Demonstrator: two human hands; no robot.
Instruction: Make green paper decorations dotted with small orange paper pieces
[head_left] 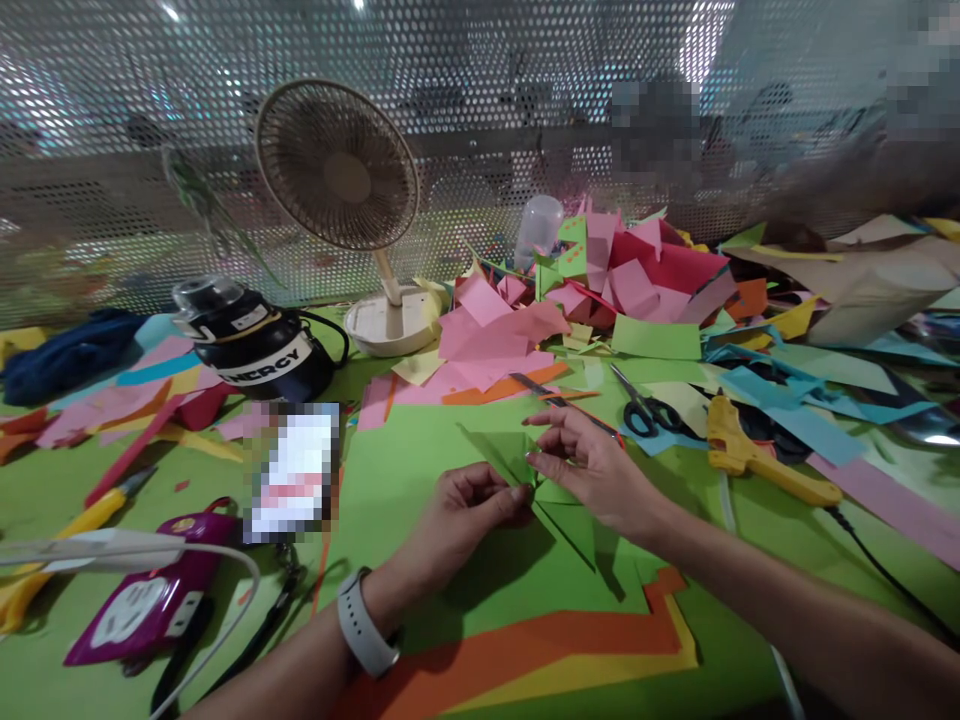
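A folded piece of green paper (574, 535), with pointed flaps spreading to both sides, is held up over flat green sheets (405, 440). My left hand (476, 510) pinches it near the middle between thumb and forefinger. From the right, my right hand (589, 465) has its thumb and curved fingers on the upper part of the same paper. Just beyond my right hand, a long thin blade-like tool (551, 395) lies partly hidden. Black-handled scissors (649, 412) rest behind that hand, and a yellow glue gun (757, 460) is to its right.
Coloured paper scraps (510, 320) heap at the back, before a perforated metal screen (465, 130). A fan (349, 175) and a dark bottle (262, 350) stand back left. Nearer left lie a phone (296, 475), a purple pouch-like object (161, 585), a yellow-handled tool (94, 520) and a white cable (247, 570).
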